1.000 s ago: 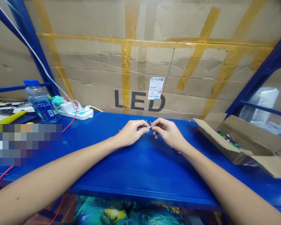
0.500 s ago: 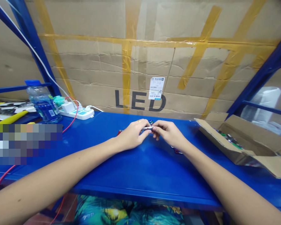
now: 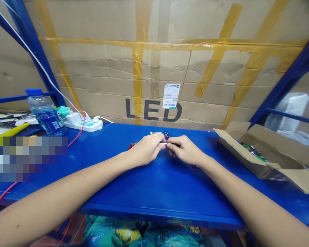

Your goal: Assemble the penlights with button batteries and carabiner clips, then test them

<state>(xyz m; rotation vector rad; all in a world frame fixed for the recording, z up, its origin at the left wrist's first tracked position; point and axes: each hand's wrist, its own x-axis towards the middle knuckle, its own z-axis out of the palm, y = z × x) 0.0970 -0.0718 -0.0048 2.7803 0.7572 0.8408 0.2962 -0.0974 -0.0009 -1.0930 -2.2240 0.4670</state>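
Observation:
Over the blue table my left hand (image 3: 147,150) pinches a thin white stick-like piece (image 3: 162,143) between thumb and fingers. The fingertips of my right hand (image 3: 184,149) are closed on the other end of that piece, at a small dark part. Just behind my hands lies a bunch of thin, colourful pieces (image 3: 165,133), partly hidden by my left hand. A red object (image 3: 130,146) shows beside my left wrist. Another small reddish item (image 3: 195,166) peeks out under my right wrist.
An open cardboard box (image 3: 260,168) with small parts stands at right. On the left are a bottle (image 3: 50,118), a power strip (image 3: 89,125) with a red cable, and yellow-handled tools (image 3: 14,132). A large cardboard sheet (image 3: 105,75) rises behind the table (image 3: 154,188).
My right hand has shifted slightly left and down, and the held piece sits a little lower. More of the colourful bunch shows behind my left hand, while less shows by my right wrist.

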